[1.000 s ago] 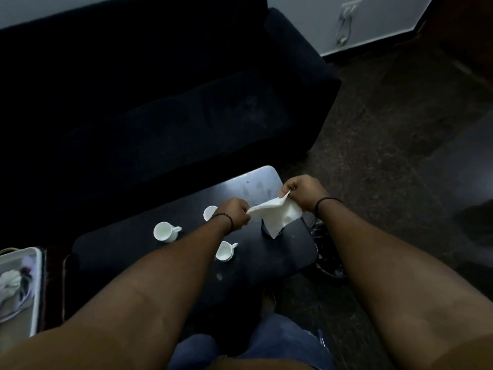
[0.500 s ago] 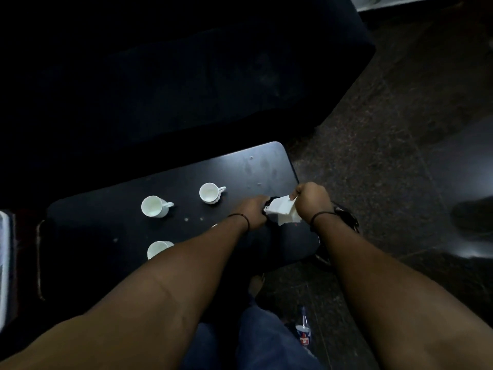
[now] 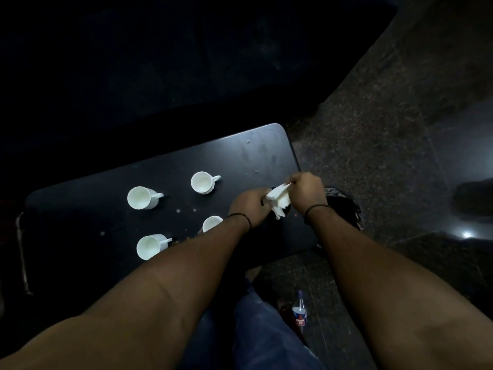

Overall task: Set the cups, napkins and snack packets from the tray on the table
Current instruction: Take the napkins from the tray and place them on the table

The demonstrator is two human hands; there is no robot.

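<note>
Both arms reached over the dark table [image 3: 165, 166]; the left hand [image 3: 249, 206] and right hand [image 3: 306, 193] together pinched a white napkin [image 3: 278, 202], knuckles up.

Four cups [image 3: 145, 198] on table [image 3: 80, 222], left of napkin [image 3: 278, 202]; bottle [image 3: 299, 313] on floor [image 3: 373, 156].

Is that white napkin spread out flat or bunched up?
Bunched up. The napkin hangs crumpled between the left hand and right hand, both pinching it above the table.
</note>
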